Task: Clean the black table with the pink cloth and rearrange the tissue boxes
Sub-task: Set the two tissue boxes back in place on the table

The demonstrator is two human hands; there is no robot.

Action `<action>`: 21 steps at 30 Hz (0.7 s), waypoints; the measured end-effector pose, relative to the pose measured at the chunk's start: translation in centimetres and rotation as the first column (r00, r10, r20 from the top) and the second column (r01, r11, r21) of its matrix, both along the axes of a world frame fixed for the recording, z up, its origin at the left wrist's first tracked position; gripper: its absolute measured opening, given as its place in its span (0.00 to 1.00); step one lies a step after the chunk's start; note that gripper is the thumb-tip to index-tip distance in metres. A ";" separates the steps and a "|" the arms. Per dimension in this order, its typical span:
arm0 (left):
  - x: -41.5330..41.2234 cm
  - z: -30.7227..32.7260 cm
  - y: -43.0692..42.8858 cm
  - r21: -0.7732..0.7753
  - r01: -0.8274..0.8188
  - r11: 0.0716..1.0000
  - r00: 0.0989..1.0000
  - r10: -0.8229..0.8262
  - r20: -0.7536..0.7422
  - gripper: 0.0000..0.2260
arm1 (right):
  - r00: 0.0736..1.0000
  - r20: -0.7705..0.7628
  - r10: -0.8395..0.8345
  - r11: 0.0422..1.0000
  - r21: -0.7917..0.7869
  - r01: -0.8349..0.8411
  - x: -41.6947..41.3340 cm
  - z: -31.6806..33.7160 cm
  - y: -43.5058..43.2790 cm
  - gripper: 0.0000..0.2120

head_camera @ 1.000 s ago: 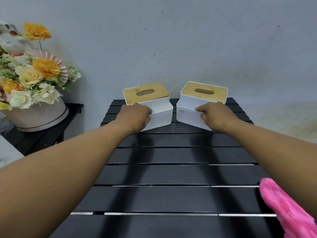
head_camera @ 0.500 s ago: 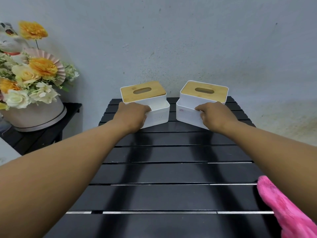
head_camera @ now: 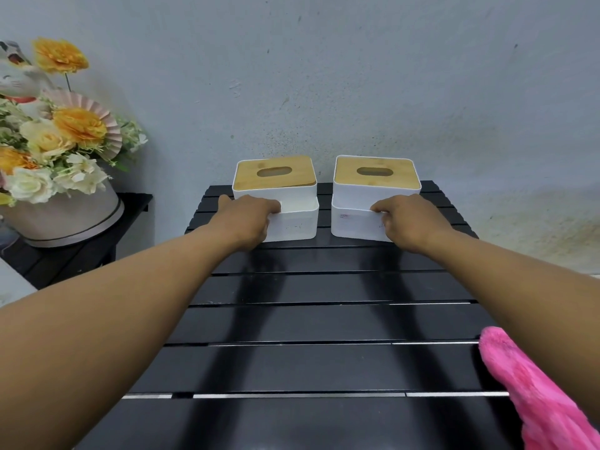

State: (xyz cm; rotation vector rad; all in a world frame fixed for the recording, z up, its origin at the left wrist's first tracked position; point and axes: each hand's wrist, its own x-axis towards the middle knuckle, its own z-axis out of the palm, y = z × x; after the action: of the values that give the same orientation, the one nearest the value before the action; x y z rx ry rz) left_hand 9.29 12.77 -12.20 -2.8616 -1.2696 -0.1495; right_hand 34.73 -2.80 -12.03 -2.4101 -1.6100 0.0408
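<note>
Two white tissue boxes with wooden lids stand side by side at the far end of the black slatted table [head_camera: 324, 323], squarely facing me with a narrow gap between them. My left hand [head_camera: 248, 219] grips the front left part of the left tissue box [head_camera: 276, 190], fingers hooked over its front tray edge. My right hand [head_camera: 410, 220] holds the front right part of the right tissue box [head_camera: 373, 186] the same way. The pink cloth [head_camera: 535, 394] lies on the table's near right edge, partly under my right forearm.
A pale pot of orange and cream flowers [head_camera: 55, 157] with a cat figurine [head_camera: 16, 76] sits on a lower black stand [head_camera: 81, 254] to the left. A grey wall [head_camera: 357, 76] rises directly behind the boxes.
Both boxes have been turned from angled toward each other to straight and parallel, and pushed a little further back toward the wall. My hands kept hold throughout.
</note>
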 end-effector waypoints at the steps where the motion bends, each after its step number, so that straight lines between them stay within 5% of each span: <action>1: -0.1 -0.1 0.0 -0.005 -0.004 1.000 1.000 0.004 -0.001 0.14 | 1.000 -0.002 0.000 1.000 -0.003 0.000 0.0 0.1 -0.1 0.20; 21: -0.4 0.4 -1.0 -0.020 0.019 1.000 1.000 -0.019 -0.011 0.13 | 1.000 -0.021 -0.018 1.000 0.016 0.018 -0.3 0.0 -1.0 0.21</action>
State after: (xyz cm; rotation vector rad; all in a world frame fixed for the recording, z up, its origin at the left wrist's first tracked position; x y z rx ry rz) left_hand 8.88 11.74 -11.83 -2.8877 -1.2500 -0.1207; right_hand 34.43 -3.75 -12.05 -2.4040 -1.5733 0.0497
